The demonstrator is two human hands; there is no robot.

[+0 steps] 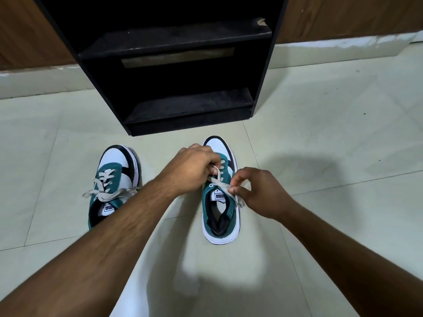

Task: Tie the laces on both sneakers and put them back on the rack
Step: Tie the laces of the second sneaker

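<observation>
Two green, white and black sneakers stand on the floor tiles, toes toward the rack. The left sneaker (113,186) has its grey laces lying loose across the tongue. Over the right sneaker (220,202), my left hand (192,168) grips one grey lace (218,179) above the eyelets. My right hand (258,193) pinches the other lace end between thumb and fingertips at the shoe's right side. The black shoe rack (178,42) stands just beyond the shoes, its two visible shelves bare.
Pale floor tiles (320,133) spread all around the shoes. A wooden wall with a white skirting runs behind the rack on both sides. My shadow falls on the floor to the right and in front of me.
</observation>
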